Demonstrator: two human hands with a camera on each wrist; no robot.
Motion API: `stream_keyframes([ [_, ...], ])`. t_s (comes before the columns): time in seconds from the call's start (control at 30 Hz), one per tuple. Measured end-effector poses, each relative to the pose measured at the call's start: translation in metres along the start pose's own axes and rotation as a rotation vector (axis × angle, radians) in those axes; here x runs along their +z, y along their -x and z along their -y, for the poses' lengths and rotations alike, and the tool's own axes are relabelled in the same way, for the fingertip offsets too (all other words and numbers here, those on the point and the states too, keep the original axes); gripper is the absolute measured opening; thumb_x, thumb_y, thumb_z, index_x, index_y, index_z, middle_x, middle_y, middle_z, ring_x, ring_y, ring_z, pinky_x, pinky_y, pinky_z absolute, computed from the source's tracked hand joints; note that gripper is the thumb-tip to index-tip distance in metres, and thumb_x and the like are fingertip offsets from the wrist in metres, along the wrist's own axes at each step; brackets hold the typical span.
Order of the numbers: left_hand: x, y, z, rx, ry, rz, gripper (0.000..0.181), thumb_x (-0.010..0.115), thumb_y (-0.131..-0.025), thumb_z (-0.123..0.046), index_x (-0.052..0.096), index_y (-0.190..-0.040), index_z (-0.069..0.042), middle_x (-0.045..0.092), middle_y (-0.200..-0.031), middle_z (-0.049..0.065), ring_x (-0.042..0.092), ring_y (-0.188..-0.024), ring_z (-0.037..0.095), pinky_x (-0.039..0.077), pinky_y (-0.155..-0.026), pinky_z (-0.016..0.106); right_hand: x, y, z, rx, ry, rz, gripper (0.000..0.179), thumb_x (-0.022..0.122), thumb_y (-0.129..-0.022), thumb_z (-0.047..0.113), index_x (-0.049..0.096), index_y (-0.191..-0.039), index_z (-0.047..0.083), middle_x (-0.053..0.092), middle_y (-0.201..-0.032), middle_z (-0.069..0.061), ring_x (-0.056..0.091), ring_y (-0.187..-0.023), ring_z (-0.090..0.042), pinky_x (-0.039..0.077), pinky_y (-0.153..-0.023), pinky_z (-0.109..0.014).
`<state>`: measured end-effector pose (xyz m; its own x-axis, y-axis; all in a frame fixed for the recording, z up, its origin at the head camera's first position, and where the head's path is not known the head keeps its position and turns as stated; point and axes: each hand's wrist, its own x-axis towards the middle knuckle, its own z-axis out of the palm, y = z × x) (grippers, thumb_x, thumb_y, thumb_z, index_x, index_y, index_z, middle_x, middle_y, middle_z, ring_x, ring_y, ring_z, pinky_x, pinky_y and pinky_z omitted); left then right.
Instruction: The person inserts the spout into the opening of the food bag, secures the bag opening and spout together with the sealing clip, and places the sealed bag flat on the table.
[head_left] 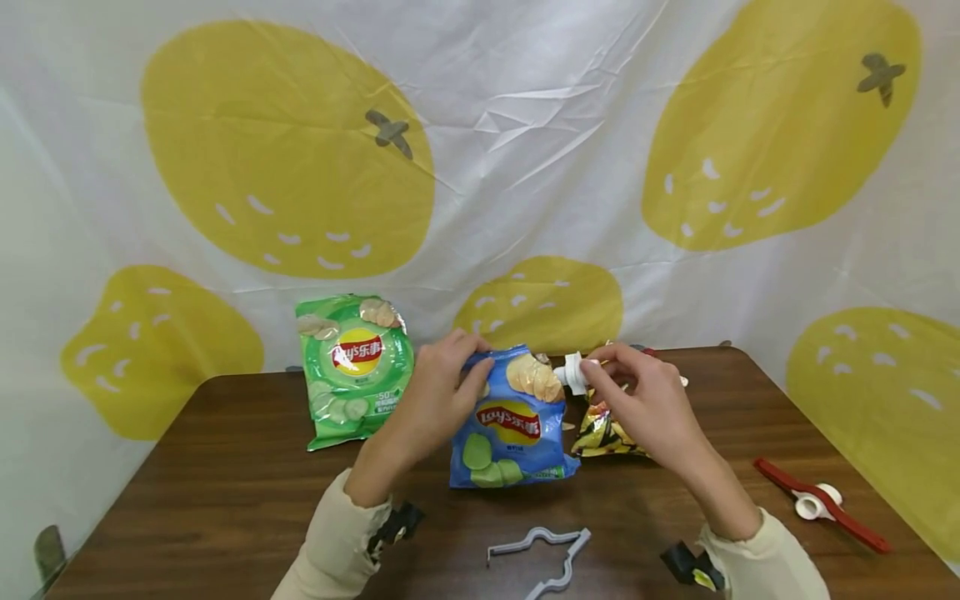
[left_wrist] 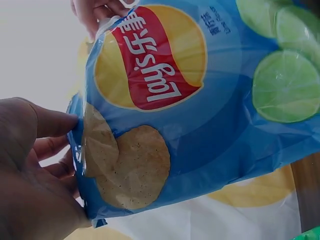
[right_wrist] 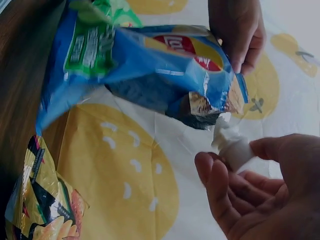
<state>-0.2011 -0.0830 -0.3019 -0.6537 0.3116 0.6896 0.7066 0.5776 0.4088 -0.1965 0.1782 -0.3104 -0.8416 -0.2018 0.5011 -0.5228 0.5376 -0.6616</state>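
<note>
A blue Lay's potato chip bag (head_left: pixel 468 417) stands upright on the table. My left hand (head_left: pixel 442 383) grips its top edge; in the left wrist view the thumb lies on the front and the fingers go behind the bag (left_wrist: pixel 210 145). At the bag's top right corner, my right hand (head_left: pixel 645 400) pinches a small white plastic spout piece with a round cap (head_left: pixel 573 373). The right wrist view shows the white piece (right_wrist: pixel 235 150) between thumb and fingers, its narrow end at the bag's corner (right_wrist: pixel 207 102). Whether that end goes inside the bag is unclear.
A green Lay's bag (head_left: pixel 356 358) leans at the back left. Behind my right hand lies a gold snack bag (head_left: pixel 607 433), partly hidden. A red-handled tool with white rings (head_left: pixel 821 504) lies at the right, a grey angular plastic strip (head_left: pixel 577 546) at the front. A lemon-print cloth (head_left: pixel 525 192) hangs behind.
</note>
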Motion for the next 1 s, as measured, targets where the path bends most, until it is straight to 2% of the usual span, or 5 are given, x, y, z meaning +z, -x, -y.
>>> stream_keyframes([
  [0.3,-0.005,0.001,-0.008,0.015,-0.093,0.044,0.003,0.062,-0.091,-0.004,0.061,-0.093,-0.006,0.062,-0.084,0.002,0.058,-0.075,0.017,0.045,-0.08,0.042,0.008,0.003,0.005,-0.043,-0.064,0.127,0.02,0.064,-0.098,0.027,0.067,-0.116,0.016,0.073,-0.095,0.003,0.068,-0.078,-0.01,0.055,-0.067,-0.03],
  [0.5,-0.008,0.005,-0.02,-0.049,-0.183,0.217,0.04,0.073,-0.088,-0.026,0.058,-0.12,-0.007,0.067,-0.106,0.004,0.061,-0.098,0.024,0.037,-0.092,0.05,0.019,0.004,0.006,-0.053,-0.076,0.206,0.02,0.063,-0.099,0.026,0.067,-0.116,0.016,0.074,-0.097,0.005,0.069,-0.086,-0.009,0.055,-0.073,-0.03],
  [0.63,-0.006,0.009,-0.028,-0.018,-0.289,0.34,0.067,0.081,-0.08,-0.047,0.057,-0.131,-0.01,0.064,-0.115,0.006,0.057,-0.108,0.026,0.034,-0.095,0.053,0.025,0.006,0.007,-0.058,-0.129,0.265,0.019,0.061,-0.1,0.026,0.066,-0.116,0.016,0.073,-0.099,0.003,0.071,-0.085,-0.011,0.056,-0.071,-0.03],
  [0.87,-0.002,0.009,-0.024,0.032,-0.263,0.347,0.02,0.084,-0.081,-0.029,0.075,-0.092,-0.015,0.06,-0.08,-0.006,0.056,-0.077,0.014,0.032,-0.076,0.038,0.032,0.008,0.007,-0.04,-0.126,0.293,0.016,0.062,-0.1,0.026,0.066,-0.114,0.019,0.072,-0.096,0.005,0.069,-0.082,-0.007,0.056,-0.069,-0.029],
  [1.0,-0.002,0.007,-0.017,0.052,-0.204,0.351,0.007,0.081,-0.084,-0.021,0.077,-0.084,-0.015,0.064,-0.073,-0.007,0.056,-0.069,0.011,0.028,-0.068,0.033,0.038,0.009,0.005,-0.035,-0.164,0.273,0.014,0.061,-0.1,0.022,0.065,-0.114,0.019,0.073,-0.096,0.002,0.069,-0.075,-0.01,0.056,-0.061,-0.031],
])
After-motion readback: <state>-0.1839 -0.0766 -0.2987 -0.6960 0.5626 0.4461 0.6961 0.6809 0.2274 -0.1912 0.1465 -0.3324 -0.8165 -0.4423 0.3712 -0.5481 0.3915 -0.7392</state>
